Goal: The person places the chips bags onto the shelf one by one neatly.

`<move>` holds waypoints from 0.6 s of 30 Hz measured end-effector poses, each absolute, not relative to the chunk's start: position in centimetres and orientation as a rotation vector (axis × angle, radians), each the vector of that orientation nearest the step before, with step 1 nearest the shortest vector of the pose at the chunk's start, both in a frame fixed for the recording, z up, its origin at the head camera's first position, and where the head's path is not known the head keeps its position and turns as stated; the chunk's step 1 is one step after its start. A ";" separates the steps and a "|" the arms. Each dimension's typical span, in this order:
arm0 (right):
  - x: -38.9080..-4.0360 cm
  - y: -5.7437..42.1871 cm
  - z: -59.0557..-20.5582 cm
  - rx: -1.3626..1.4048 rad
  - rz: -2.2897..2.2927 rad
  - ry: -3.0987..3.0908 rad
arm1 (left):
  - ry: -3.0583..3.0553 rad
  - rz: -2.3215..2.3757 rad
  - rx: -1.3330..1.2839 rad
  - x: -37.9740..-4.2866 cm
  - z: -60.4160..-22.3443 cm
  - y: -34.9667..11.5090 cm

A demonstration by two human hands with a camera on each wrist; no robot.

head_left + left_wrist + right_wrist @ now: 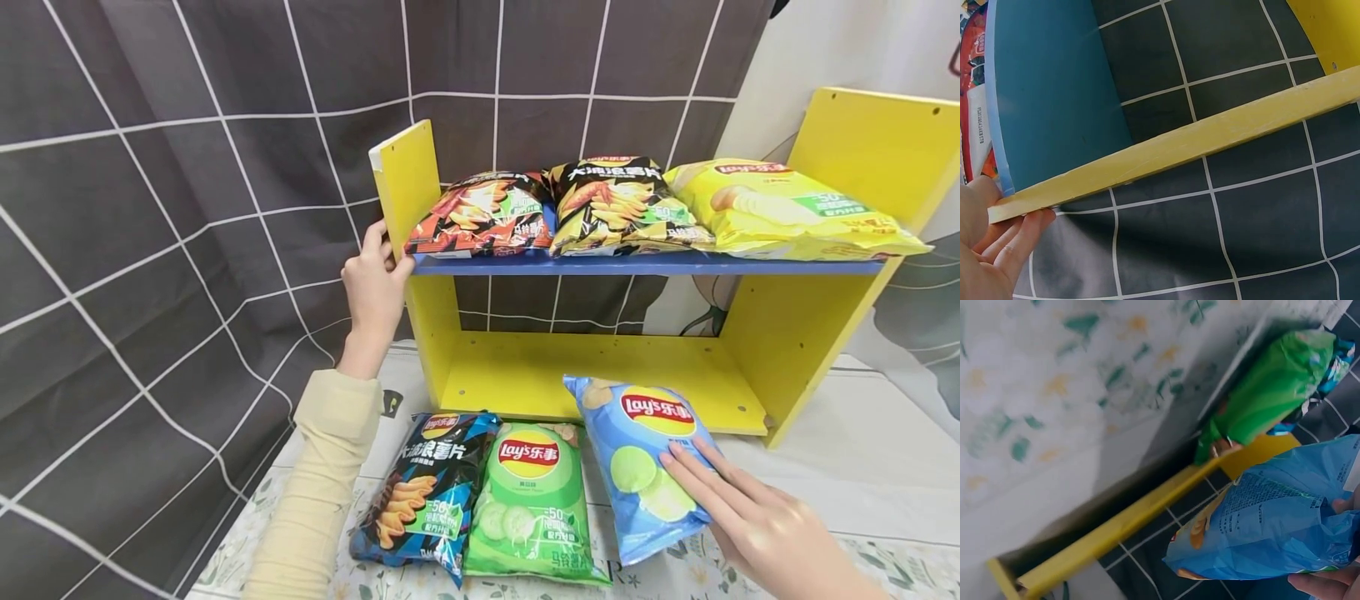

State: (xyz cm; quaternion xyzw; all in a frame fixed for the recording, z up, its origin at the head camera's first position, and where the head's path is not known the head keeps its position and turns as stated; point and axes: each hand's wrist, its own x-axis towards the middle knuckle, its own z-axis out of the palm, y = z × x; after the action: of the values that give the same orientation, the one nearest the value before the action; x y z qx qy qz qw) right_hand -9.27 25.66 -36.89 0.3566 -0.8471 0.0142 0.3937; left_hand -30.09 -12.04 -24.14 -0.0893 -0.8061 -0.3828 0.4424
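Observation:
My left hand [375, 279] grips the left side panel of a yellow and blue shelf [525, 375]; in the left wrist view its fingers [1019, 244] lie along the panel's outer face. My right hand [757, 517] holds a blue bag of Lay's chips [637, 467], tilted, in front of the lower shelf. The right wrist view shows the bag's printed back [1260, 531] and fingers at its edge. Left of it are a green chip bag [525, 508] and a dark blue chip bag [427, 492], side by side in front of the shelf.
On the blue upper board [637, 265] sit a red-black chip bag [487, 217], a black-gold chip bag [622, 208] and a yellow chip bag [787, 208]. A flowered tablecloth [900, 558] covers the front of the table. A dark checked curtain [187, 208] hangs behind and to the left.

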 end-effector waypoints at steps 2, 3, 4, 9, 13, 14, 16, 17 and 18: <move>-10.1 25.4 -36.6 0.922 0.061 -2.120 | -1.999 -0.949 -0.222 -30.1 -24.2 -12.1; -10.5 25.2 -36.4 0.924 0.063 -2.116 | -1.997 -0.948 -0.223 -30.1 -24.2 -12.1; -11.0 25.0 -36.3 0.925 0.066 -2.110 | -1.997 -0.950 -0.222 -30.1 -24.2 -12.1; -13.5 23.9 -35.8 0.943 0.064 -2.059 | -1.998 -0.952 -0.220 -30.1 -24.2 -12.1; -15.4 22.7 -35.7 0.966 0.044 -2.042 | -2.000 -0.949 -0.222 -30.1 -24.1 -12.1; -15.8 22.5 -35.7 0.970 0.034 -2.041 | -2.000 -0.948 -0.223 -30.1 -24.1 -12.1; -16.7 22.0 -35.8 0.980 0.010 -2.048 | -1.999 -0.946 -0.222 -30.1 -24.1 -12.1; -17.1 21.8 -35.9 0.985 -0.001 -2.051 | -1.998 -0.943 -0.221 -30.1 -24.1 -12.1; -17.5 21.6 -35.9 0.990 -0.015 -2.053 | -1.998 -0.943 -0.220 -30.1 -24.2 -12.1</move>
State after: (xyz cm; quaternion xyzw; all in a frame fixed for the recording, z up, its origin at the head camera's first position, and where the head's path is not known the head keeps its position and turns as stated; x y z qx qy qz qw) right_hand -17.52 21.63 -35.94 0.3947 -0.8182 -0.0058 0.4180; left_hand -30.10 -12.07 -24.17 -0.0887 -0.8062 -0.3805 0.4444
